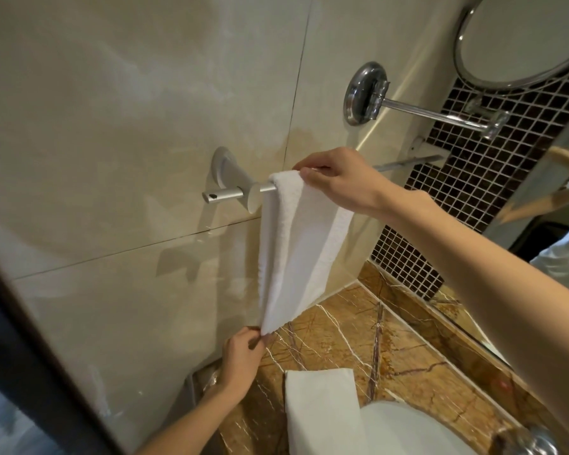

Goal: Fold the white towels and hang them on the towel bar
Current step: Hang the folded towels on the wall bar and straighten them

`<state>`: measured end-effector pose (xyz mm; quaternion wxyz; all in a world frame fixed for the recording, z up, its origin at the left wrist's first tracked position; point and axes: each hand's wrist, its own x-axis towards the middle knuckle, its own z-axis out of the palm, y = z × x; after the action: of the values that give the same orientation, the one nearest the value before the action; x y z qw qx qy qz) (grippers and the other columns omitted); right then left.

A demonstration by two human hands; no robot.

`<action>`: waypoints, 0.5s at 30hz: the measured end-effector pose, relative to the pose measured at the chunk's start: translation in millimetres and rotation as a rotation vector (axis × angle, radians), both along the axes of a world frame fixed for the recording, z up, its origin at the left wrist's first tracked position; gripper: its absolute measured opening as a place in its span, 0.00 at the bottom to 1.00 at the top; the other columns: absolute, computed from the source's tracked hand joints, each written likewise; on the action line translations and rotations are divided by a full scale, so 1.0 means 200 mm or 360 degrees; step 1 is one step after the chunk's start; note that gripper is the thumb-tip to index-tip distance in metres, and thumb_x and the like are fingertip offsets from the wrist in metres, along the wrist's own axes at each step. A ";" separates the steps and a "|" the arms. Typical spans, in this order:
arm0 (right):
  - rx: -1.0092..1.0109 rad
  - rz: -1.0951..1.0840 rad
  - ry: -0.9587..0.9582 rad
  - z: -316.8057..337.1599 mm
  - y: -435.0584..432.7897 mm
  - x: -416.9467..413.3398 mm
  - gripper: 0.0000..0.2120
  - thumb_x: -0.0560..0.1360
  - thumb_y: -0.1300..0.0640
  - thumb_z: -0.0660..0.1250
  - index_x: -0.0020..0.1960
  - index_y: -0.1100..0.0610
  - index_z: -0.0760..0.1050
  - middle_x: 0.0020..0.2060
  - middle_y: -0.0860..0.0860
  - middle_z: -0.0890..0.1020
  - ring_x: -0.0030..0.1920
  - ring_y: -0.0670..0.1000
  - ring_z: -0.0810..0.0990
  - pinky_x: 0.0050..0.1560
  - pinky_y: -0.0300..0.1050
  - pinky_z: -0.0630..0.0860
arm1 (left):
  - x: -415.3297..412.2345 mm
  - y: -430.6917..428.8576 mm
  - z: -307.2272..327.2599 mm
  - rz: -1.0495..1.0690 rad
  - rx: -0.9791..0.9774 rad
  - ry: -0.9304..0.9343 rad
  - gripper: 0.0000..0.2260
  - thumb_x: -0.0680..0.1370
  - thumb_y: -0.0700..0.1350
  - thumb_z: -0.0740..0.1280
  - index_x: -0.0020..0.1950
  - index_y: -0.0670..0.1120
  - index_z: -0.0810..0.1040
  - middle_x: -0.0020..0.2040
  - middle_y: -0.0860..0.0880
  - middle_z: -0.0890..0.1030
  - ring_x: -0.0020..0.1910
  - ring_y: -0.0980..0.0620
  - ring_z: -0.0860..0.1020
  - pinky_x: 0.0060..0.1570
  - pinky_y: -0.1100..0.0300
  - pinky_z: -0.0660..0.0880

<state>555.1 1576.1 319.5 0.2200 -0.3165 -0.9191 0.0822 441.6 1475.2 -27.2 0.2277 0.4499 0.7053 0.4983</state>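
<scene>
Mid-frame, the towel [296,244] is pinched at the towel bar [408,162] by the right hand [339,182] and at its hem by the left hand [240,359], seemingly for straightening.

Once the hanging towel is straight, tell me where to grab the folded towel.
Probably pinch the folded towel at its far short end, coming from the left over bare counter: it lies flat, that end is exposed, and the basin crowds its right edge.

One head-worn wide-angle view looks forward and down, rolled askew, close to the tiled wall [128,110] and towel bar [266,187], with the marble desk [342,330] low at the right.
</scene>
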 end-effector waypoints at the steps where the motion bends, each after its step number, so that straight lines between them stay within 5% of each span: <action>1: 0.0006 0.0005 -0.0002 0.00 0.00 0.00 0.14 0.80 0.57 0.61 0.60 0.59 0.79 0.58 0.53 0.82 0.59 0.52 0.78 0.62 0.53 0.72 | 0.00 0.00 0.00 -0.0007 0.0028 -0.0010 0.05 0.73 0.42 0.73 0.36 0.47 0.83 0.32 0.56 0.77 0.31 0.60 0.75 0.32 0.71 0.66; 6: 0.0024 0.0000 -0.0006 -0.01 0.00 0.00 0.14 0.80 0.57 0.60 0.61 0.59 0.79 0.58 0.53 0.82 0.59 0.53 0.78 0.61 0.53 0.72 | 0.00 0.00 0.00 0.0053 0.0114 -0.0047 0.10 0.69 0.43 0.77 0.29 0.45 0.80 0.26 0.56 0.74 0.28 0.60 0.72 0.29 0.71 0.63; 11: 0.0036 0.0005 -0.0022 0.00 0.00 0.00 0.14 0.80 0.57 0.60 0.60 0.59 0.79 0.57 0.53 0.82 0.59 0.53 0.79 0.60 0.53 0.73 | 0.01 0.00 -0.02 0.0132 0.0028 -0.0181 0.09 0.67 0.45 0.78 0.30 0.46 0.81 0.27 0.54 0.79 0.26 0.53 0.76 0.31 0.58 0.74; 15: 0.0030 0.0001 -0.0029 0.00 0.01 0.00 0.14 0.80 0.56 0.60 0.61 0.59 0.79 0.58 0.53 0.82 0.59 0.53 0.78 0.61 0.53 0.73 | 0.01 0.01 0.00 0.0239 -0.0018 -0.0251 0.11 0.66 0.47 0.78 0.35 0.48 0.76 0.29 0.53 0.80 0.29 0.55 0.78 0.29 0.66 0.71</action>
<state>555.5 1577.2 318.7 0.2144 -0.3148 -0.9219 0.0707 443.3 1477.5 -26.3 0.2470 0.3540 0.7196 0.5439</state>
